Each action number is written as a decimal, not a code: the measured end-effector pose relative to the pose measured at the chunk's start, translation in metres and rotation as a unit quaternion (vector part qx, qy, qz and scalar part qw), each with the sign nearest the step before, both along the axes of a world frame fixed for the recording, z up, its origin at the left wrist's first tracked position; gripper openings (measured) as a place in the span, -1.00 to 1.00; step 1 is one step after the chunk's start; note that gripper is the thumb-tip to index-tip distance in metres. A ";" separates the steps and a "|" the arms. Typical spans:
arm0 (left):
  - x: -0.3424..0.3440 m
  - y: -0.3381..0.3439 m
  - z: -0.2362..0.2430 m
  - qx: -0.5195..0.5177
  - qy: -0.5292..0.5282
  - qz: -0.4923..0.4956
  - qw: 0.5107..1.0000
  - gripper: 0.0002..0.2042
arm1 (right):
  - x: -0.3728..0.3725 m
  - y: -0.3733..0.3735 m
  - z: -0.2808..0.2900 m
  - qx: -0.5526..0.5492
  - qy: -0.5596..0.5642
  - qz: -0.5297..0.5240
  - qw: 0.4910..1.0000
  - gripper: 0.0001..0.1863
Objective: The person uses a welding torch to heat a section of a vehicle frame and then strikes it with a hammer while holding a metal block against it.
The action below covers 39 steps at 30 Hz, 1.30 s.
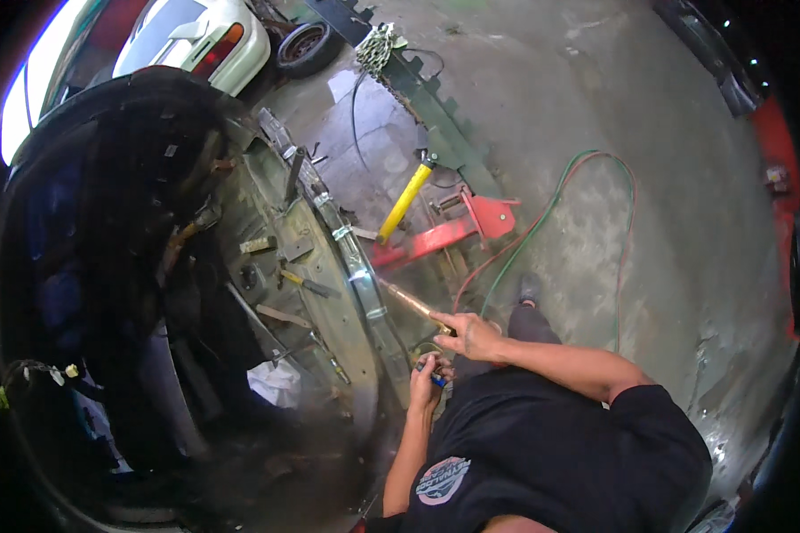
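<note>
Aiming a torch (409, 300) at the edge of a long shiny strip (351, 249)

In the head view: grips the torch's rear end in the closed fingers of the right hand (473, 338), with the tube slanting up and left and a bright glow just beside its tip, on the strip. Curls the fingers of the left hand (424, 380) around a small blue item (437, 380), of a kind impossible to tell. Left of the strip, along the car body panel (351, 329): crowded by a yellow-handled tool (308, 283), a small block (258, 244) and a white cloth (276, 384). Beyond the torch: hemmed in by a red jack (436, 238) with yellow handle (407, 202), leaving only a narrow gap to the strip. Widest to the right, across concrete floor (684, 204) crossed by looped hoses (601, 153).
</note>
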<state>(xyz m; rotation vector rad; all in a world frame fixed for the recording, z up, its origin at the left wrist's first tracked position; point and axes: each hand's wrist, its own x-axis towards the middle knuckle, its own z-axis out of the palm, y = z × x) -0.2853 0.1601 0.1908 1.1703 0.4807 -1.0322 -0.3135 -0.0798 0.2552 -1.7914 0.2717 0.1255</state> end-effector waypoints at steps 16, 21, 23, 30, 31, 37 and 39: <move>0.008 -0.051 0.011 -0.042 -0.032 0.016 0.998 -0.78 | 0.009 -0.022 0.021 0.021 0.117 0.007 0.993 -0.36; 0.004 -0.064 0.015 -0.116 -0.084 0.051 0.988 -0.73 | 0.017 -0.007 0.014 -0.008 0.041 0.039 0.998 -0.38; 0.003 -0.059 0.018 -0.126 -0.086 0.059 0.987 -0.72 | 0.020 -0.001 0.026 0.020 0.087 0.028 0.996 -0.38; 0.007 -0.051 0.028 -0.155 -0.048 0.015 0.987 -0.72 | 0.019 0.002 0.023 -0.031 0.139 0.032 0.989 -0.38; 0.005 -0.049 0.025 -0.157 -0.046 0.017 0.986 -0.72 | 0.019 0.004 0.024 -0.034 0.141 0.033 0.989 -0.38; 0.008 -0.041 0.010 -0.154 -0.114 0.003 0.981 -0.69 | 0.024 0.017 0.023 -0.072 0.076 0.067 0.992 -0.38; 0.009 -0.042 0.013 -0.163 -0.104 0.008 0.981 -0.69 | 0.024 0.017 0.022 -0.070 0.079 0.061 0.993 -0.38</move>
